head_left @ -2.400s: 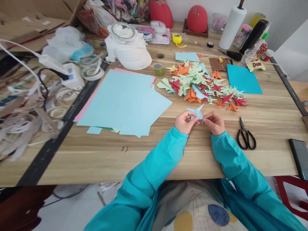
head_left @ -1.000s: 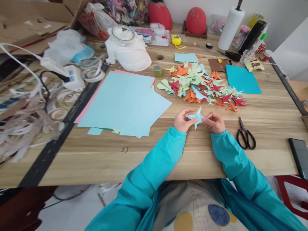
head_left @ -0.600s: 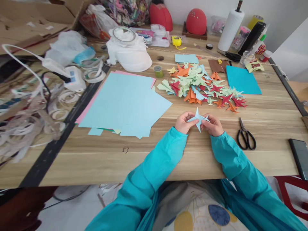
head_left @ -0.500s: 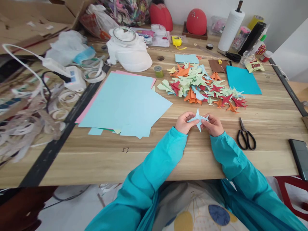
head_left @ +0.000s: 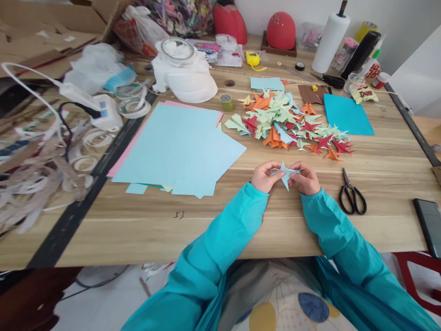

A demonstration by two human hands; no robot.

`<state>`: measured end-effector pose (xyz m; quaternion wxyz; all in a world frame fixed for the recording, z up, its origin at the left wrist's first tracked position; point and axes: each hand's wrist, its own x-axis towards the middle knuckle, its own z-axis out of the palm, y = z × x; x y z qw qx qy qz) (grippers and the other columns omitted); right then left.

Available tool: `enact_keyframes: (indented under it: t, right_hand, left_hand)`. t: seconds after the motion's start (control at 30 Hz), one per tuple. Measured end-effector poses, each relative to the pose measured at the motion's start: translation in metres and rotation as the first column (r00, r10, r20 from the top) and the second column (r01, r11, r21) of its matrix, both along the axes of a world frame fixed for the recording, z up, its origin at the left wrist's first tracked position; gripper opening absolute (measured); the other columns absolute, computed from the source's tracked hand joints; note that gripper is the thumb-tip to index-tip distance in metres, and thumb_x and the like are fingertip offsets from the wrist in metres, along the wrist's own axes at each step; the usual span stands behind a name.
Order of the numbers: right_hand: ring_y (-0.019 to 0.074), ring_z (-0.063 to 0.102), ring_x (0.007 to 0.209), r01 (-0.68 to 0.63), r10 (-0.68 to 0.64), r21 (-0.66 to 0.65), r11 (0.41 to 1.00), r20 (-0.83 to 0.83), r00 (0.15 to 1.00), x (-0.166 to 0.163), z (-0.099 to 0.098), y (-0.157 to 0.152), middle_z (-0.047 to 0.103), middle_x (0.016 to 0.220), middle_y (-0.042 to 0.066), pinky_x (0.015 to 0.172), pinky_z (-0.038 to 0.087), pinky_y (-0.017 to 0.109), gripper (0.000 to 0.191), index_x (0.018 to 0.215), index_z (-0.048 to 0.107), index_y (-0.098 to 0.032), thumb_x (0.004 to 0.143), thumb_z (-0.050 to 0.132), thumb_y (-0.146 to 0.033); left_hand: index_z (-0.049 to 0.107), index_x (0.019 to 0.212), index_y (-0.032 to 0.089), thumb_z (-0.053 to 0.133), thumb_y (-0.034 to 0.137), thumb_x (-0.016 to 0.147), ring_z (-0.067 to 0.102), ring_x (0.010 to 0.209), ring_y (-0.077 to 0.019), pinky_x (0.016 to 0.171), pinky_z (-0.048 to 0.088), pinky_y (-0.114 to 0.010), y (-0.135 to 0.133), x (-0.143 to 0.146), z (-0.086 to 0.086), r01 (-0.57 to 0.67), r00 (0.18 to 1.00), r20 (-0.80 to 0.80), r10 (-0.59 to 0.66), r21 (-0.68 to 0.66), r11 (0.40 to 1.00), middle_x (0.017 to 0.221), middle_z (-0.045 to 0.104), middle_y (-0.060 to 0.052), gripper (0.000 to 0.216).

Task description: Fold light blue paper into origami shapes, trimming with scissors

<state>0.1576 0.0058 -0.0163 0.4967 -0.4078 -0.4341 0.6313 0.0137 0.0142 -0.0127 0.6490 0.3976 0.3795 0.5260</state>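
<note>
A small light blue folded paper crane [head_left: 285, 173] is held just above the wooden table [head_left: 241, 220] between both hands. My left hand [head_left: 263, 176] pinches its left side with curled fingers. My right hand [head_left: 306, 177] pinches its right side, fingers closed on the paper. Both arms wear turquoise sleeves. Beyond the hands lies a pile of several folded paper cranes [head_left: 289, 124] in green, orange, red and blue.
A stack of large light blue and pink paper sheets [head_left: 175, 147] lies to the left. Black scissors [head_left: 351, 193] and a phone [head_left: 430, 225] sit to the right, a turquoise sheet [head_left: 346, 113] farther back. A paper towel roll [head_left: 330, 39], tape rolls and clutter line the far and left edges.
The crane has been turned in my fingers, its points now spreading sideways and down. Both hands have stayed in the same spot, close together.
</note>
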Motion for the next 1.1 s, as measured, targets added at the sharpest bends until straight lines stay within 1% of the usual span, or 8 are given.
enact_keyframes:
  t: [0.13,0.33,0.47,0.6,0.7,0.87,0.97,1.1]
  right_hand:
    - [0.0098,0.054,0.043,0.021,-0.022,0.007,1.000,0.028,0.999,0.0001,0.0008,-0.0002,0.061,0.051,-0.003,0.043,0.043,0.021,0.023,0.073,0.056,-0.018,0.060,0.072,-0.029]
    - [0.0124,0.055,0.045,-0.052,0.053,0.020,0.998,-0.049,0.997,-0.0004,0.0060,-0.0016,0.061,0.051,-0.001,0.046,0.043,0.025,0.025,0.077,0.057,-0.018,0.061,0.068,-0.034]
    - [0.0117,0.054,0.044,-0.015,0.016,0.033,0.999,-0.028,0.999,0.0004,0.0024,-0.0001,0.061,0.050,-0.001,0.045,0.042,0.024,0.018,0.076,0.058,-0.018,0.064,0.065,-0.029]
    - [0.0112,0.053,0.041,-0.003,0.003,0.014,1.000,-0.044,0.999,0.0019,-0.0010,0.0014,0.060,0.047,-0.002,0.043,0.040,0.023,0.012,0.074,0.059,-0.017,0.064,0.062,-0.023]
    - [0.0118,0.053,0.041,-0.004,0.005,0.001,1.000,-0.049,0.999,0.0022,-0.0011,0.0014,0.059,0.047,-0.002,0.043,0.042,0.024,0.011,0.073,0.058,-0.017,0.064,0.060,-0.023]
    - [0.0121,0.053,0.040,0.026,-0.026,-0.002,1.000,-0.002,1.000,0.0018,-0.0012,0.0017,0.059,0.046,-0.002,0.043,0.041,0.024,0.012,0.073,0.059,-0.018,0.063,0.061,-0.025]
    - [0.0125,0.052,0.038,0.062,-0.061,-0.038,0.997,0.021,0.998,0.0013,-0.0005,0.0031,0.058,0.044,-0.003,0.041,0.040,0.025,0.011,0.071,0.059,-0.018,0.062,0.061,-0.025]
    - [0.0115,0.049,0.035,0.102,-0.103,-0.067,0.992,-0.002,0.995,0.0004,0.0023,0.0049,0.056,0.041,-0.003,0.038,0.038,0.024,0.011,0.067,0.057,-0.018,0.059,0.062,-0.025]
  left_hand:
    - [0.061,0.068,0.012,0.077,0.025,0.046,0.059,0.060,-0.0125,0.059,0.049,-0.026,-0.0001,-0.0002,0.0005,-0.019,1.000,-0.022,0.019,0.005,1.000,0.065,0.063,0.000,0.030]
    - [0.062,0.069,0.012,0.077,0.025,0.046,0.059,0.060,-0.0121,0.060,0.050,-0.027,0.0007,-0.0005,-0.0002,-0.038,0.999,0.021,0.038,-0.009,0.999,0.068,0.064,-0.001,0.031]
    - [0.062,0.068,0.012,0.077,0.025,0.046,0.060,0.060,-0.0128,0.059,0.050,-0.026,0.0002,0.0003,0.0011,-0.058,0.998,-0.016,0.059,0.025,0.998,0.065,0.064,0.000,0.030]
    - [0.061,0.067,0.013,0.076,0.025,0.048,0.060,0.058,-0.0132,0.059,0.050,-0.028,-0.0027,0.0017,0.0032,-0.032,0.999,-0.035,0.034,0.053,0.998,0.062,0.064,0.000,0.027]
    - [0.062,0.068,0.013,0.075,0.024,0.050,0.060,0.061,-0.0136,0.061,0.050,-0.028,-0.0040,0.0016,0.0041,-0.013,0.999,-0.041,0.015,0.057,0.998,0.064,0.064,-0.001,0.025]
    - [0.061,0.068,0.013,0.072,0.021,0.051,0.060,0.061,-0.0135,0.062,0.050,-0.028,-0.0043,0.0004,0.0049,-0.027,0.998,-0.054,0.031,0.072,0.997,0.064,0.063,-0.001,0.022]
    - [0.061,0.073,0.014,0.069,0.018,0.053,0.061,0.065,-0.0150,0.061,0.050,-0.027,-0.0058,0.0006,0.0047,0.009,0.998,-0.069,-0.003,0.090,0.996,0.068,0.064,-0.002,0.022]
    - [0.060,0.085,0.014,0.067,0.009,0.049,0.061,0.076,-0.0181,0.063,0.050,-0.026,-0.0081,0.0020,0.0021,0.054,0.990,-0.141,-0.032,0.152,0.987,0.080,0.064,-0.006,0.037]
